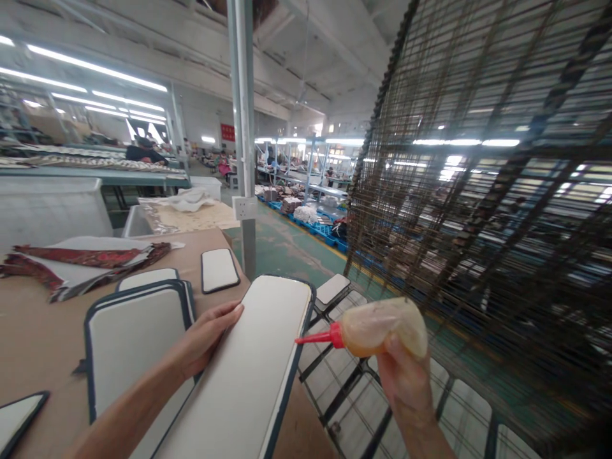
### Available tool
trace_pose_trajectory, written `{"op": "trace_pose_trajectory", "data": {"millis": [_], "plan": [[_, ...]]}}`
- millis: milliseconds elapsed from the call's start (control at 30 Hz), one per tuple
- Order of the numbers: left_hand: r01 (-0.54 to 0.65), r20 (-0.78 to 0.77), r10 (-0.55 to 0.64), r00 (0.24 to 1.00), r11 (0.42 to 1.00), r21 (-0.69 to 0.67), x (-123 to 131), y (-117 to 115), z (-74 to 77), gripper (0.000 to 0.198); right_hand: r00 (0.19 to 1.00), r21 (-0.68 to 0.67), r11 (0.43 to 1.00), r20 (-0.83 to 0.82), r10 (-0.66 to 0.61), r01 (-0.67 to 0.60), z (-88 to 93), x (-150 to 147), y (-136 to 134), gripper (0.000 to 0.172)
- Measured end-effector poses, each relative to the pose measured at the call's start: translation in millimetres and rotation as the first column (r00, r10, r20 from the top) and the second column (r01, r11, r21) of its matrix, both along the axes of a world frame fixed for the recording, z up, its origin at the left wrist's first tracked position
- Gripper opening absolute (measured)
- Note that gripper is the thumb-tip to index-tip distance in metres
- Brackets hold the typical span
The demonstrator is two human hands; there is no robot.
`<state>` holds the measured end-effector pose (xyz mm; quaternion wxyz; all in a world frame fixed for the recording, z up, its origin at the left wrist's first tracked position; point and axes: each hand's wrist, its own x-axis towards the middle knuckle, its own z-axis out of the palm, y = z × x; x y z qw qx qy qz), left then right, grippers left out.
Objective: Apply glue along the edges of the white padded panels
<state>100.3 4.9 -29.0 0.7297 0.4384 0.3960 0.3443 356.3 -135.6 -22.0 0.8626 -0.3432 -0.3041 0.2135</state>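
My left hand (210,335) grips the left edge of a long white panel (251,357) with rounded corners and a dark blue border, thumb on its face and the other fingers hidden behind. The panel is tilted up over the table. In my right hand (406,373) is a translucent squeeze bottle (385,325) with amber liquid inside, lying nearly level. Its red nozzle (318,336) points left, with the tip at the panel's right edge. Whether the tip touches is hard to tell. Beside my left forearm, similar dark-edged panels (136,344) lie overlapping.
The brown table (52,331) also bears a small panel (218,270) and patterned fabric pieces (95,258). A wire rack (478,166) rises at the right, with more panels (463,408) on its lower mesh. A metal post (246,127) stands beyond the table.
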Motion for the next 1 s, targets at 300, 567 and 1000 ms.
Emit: {"op": "trace_pose_trajectory", "data": {"millis": [300, 567, 1000], "plan": [[-0.06, -0.007, 0.06, 0.998, 0.998, -0.009, -5.8, 3.8, -1.2, 0.03, 0.998, -0.043, 0.997, 0.01, 0.069, -0.069, 3.1, -13.1, 1.4, 0.034], [-0.069, -0.002, 0.069, 0.998, 0.998, 0.007, -8.7, 11.6, -1.2, 0.024, 0.996, -0.081, 0.994, 0.025, 0.082, -0.08, -1.8, -18.8, -2.3, 0.034], [-0.085, -0.025, 0.085, 0.996, 0.996, -0.006, -5.8, 25.1, 6.3, 0.01, 0.99, -0.1, 0.987, 0.053, 0.129, -0.123, -2.1, -23.7, -8.2, 0.031]]}}
